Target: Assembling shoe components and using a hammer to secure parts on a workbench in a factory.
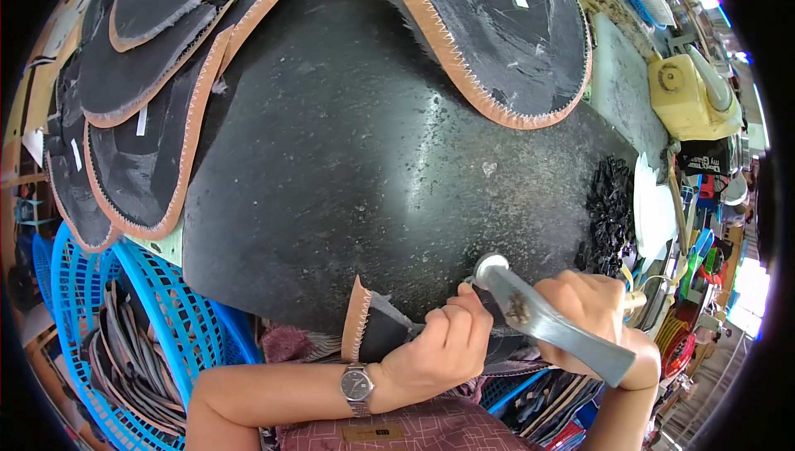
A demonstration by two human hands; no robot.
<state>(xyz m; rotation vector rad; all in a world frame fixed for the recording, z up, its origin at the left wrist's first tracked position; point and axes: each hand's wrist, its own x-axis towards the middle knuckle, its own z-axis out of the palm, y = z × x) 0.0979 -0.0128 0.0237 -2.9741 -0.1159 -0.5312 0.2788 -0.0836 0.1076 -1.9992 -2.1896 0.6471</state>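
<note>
My left hand (454,337), with a watch on its wrist, is closed on a small black piece with a tan, zigzag-stitched edge (356,318) at the near edge of the black work surface (331,153). Part of that piece is hidden behind my fingers. Closed round a hammer (553,323), my right hand (584,306) is just to the right. The hammer's round face is close to my left fingertips; I cannot tell whether it touches anything. Its metal head covers part of my right hand, and a bit of the handle shows beyond it.
Black curved panels with tan stitched edges are stacked at the far left (141,161), and another panel (505,45) lies at the back. Blue baskets (157,285) of strips stand at the left. On the right are a pile of black scraps (611,211) and a yellow container (691,99).
</note>
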